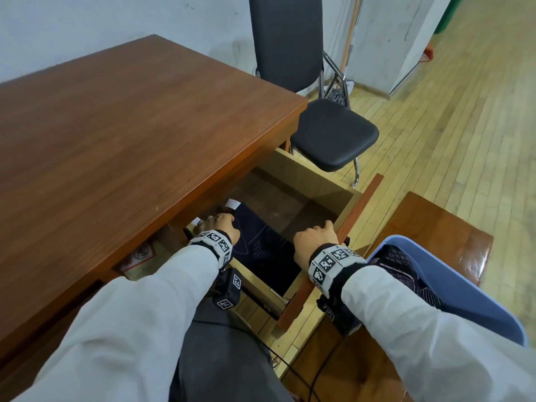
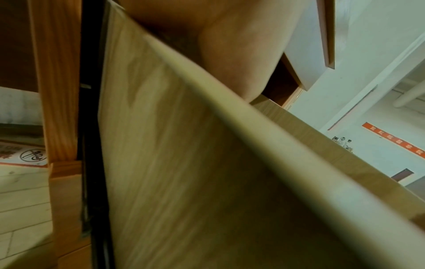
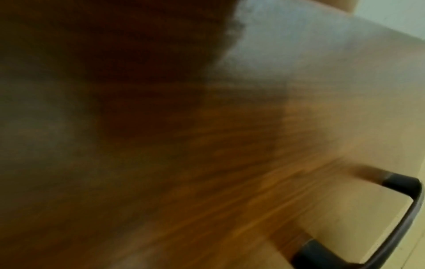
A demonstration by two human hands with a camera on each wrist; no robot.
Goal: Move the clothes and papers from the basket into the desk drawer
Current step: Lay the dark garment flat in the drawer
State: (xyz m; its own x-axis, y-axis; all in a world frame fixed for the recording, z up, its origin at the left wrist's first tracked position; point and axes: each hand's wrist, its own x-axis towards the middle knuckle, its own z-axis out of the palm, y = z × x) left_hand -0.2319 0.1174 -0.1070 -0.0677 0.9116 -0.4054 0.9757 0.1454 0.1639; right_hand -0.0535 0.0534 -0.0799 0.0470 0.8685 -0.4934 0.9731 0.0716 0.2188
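Both hands sat in the open wooden drawer (image 1: 316, 184) on a dark printed garment (image 1: 261, 245). Left hand (image 1: 219, 223), at 9 o'clock, curled onto white paper (image 1: 232, 203); right hand (image 1: 314, 237) finger state could not be told. Blue plastic basket (image 1: 478, 303) lay at 4 o'clock.

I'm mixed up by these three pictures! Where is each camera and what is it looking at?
Head: looks down at the open drawer, both sleeves, left hand and right hand.
Left wrist: beside the drawer wall, looking up; palm shows.
Right wrist: close to the drawer front and handle; blurred.
All share the drawer.
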